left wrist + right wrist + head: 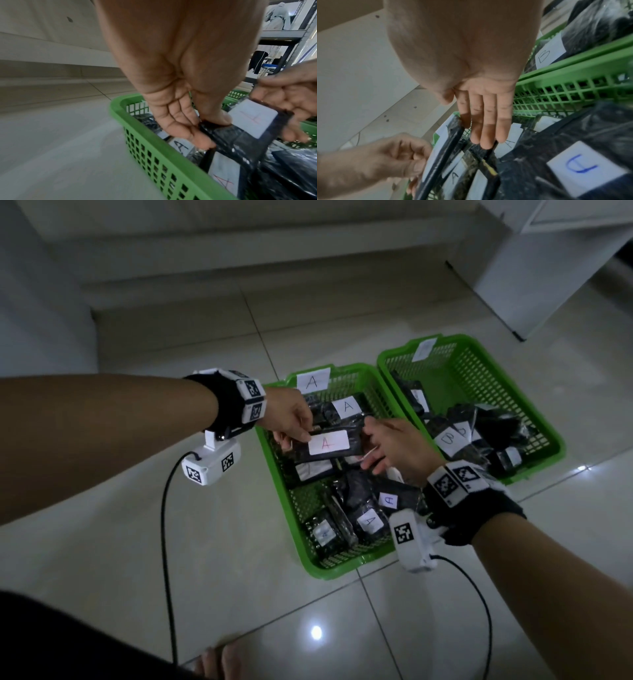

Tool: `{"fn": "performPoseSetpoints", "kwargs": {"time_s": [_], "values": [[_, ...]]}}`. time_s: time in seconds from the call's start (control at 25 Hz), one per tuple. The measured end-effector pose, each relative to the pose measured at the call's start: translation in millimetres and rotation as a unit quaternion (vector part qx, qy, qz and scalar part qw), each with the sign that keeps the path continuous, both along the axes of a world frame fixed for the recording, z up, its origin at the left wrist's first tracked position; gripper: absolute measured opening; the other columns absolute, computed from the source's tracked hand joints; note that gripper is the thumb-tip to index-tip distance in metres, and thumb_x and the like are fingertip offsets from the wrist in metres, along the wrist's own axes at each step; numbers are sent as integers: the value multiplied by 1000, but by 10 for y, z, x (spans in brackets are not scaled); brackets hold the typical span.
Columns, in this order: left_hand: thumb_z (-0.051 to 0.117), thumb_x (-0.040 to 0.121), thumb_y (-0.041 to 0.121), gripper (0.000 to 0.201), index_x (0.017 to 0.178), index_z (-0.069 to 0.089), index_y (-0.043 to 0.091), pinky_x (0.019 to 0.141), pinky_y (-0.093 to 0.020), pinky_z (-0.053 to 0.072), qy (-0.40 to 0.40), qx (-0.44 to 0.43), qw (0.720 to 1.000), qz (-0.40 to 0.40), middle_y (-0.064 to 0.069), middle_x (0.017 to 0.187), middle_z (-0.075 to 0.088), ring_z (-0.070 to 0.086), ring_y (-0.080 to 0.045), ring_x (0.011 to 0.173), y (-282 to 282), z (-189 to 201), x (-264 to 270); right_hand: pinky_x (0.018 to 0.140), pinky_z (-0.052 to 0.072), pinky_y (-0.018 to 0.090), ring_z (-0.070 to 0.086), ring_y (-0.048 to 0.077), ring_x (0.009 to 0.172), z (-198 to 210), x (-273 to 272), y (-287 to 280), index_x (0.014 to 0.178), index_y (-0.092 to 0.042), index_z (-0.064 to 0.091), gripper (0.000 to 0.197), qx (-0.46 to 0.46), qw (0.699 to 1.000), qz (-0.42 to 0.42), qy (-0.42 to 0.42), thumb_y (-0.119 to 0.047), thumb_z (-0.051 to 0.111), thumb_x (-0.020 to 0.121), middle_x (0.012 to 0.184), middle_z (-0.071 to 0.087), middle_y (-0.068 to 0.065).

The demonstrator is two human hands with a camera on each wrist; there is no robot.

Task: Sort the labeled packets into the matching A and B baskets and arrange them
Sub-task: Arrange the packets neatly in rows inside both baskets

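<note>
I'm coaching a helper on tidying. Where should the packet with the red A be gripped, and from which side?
Probably by its short ends, from left and right. The red-A packet is long and flat, held level over the A basket with its label facing up mid-length, so end grips keep the label readable. The left hand pinches one end, the right hand the other.

The paper label [424,349] on the farther basket [486,378] is too blurred to read.
</note>
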State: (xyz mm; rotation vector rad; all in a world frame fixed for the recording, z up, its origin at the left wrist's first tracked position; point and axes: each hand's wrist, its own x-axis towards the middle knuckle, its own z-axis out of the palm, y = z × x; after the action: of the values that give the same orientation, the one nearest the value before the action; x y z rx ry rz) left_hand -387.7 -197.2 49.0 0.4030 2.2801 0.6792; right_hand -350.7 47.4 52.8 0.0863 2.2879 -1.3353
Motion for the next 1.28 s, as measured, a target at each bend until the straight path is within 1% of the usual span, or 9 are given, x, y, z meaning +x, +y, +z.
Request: {"fn": "performPoseSetpoints", "kwargs": {"time_s": [0.2,0.36,0.56,0.68,0.76,0.88,1.0,1.16,1.28], "values": [[67,92,36,15,91,72,22,58,-19,42,53,0,997,59,5,74,75,66,-2,64,-118,70,-36,63,61,39,69,29,72,49,-161,-227,121,5,61,29,-124,988,-88,-22,-4,69,94,91,69,22],[55,95,22,18,101,72,21,74,-23,39,271,-36,956,103,8,95,64,59,-14,88,-221,121,-117,42,49,28,56,22,57,-7,-378,-466,99,3,59,8,-79,977,-166,-108,-2,64,96,74,63,15],[55,79,9,13,80,60,20,74,-30,49,179,-210,961,-19,-9,89,59,56,-24,83,-237,-35,-151,38,43,25,59,19,54,-255,-387,-652,108,-4,60,22,23,993,-96,-68,-4,72,90,86,73,21],[57,68,23,11,73,58,13,71,-32,55,169,-248,953,-48,-16,87,64,64,-27,79,-211,-64,-125,45,53,31,62,23,52,-334,-389,-763,107,0,57,26,-9,989,-129,-72,0,75,87,86,71,27],[61,72,41,35,77,64,7,67,-35,57,205,-252,944,-63,-13,86,64,64,-29,77,-196,-58,-78,52,60,38,67,27,52,-366,-387,-817,97,0,59,23,2,989,-137,-51,-2,77,85,78,71,23],[71,71,65,60,95,59,12,65,-30,44,235,-275,925,-117,-3,93,56,54,-22,79,-116,-55,20,44,57,30,72,26,58,-412,-404,-849,79,-6,68,16,181,980,-87,12,-14,81,77,74,74,14],[80,67,58,70,114,58,11,73,-32,50,248,-289,915,-135,-6,106,57,59,-24,91,-49,-145,16,62,63,35,74,27,74,-416,-420,-825,77,-6,71,8,261,964,-47,26,-13,73,75,79,74,11],[76,69,47,63,118,57,12,75,-37,57,264,-291,910,-131,-7,109,56,60,-25,92,-13,-163,71,70,49,22,69,20,86,-384,-340,-788,76,-21,69,7,239,966,25,94,-15,72,78,87,73,2],[77,68,45,71,125,50,14,74,-35,55,277,-283,909,-128,-6,113,56,59,-25,97,-12,-176,92,82,54,23,69,17,94,-383,-297,-796,87,-26,75,13,215,966,66,125,-17,73,78,94,76,-2]]}}
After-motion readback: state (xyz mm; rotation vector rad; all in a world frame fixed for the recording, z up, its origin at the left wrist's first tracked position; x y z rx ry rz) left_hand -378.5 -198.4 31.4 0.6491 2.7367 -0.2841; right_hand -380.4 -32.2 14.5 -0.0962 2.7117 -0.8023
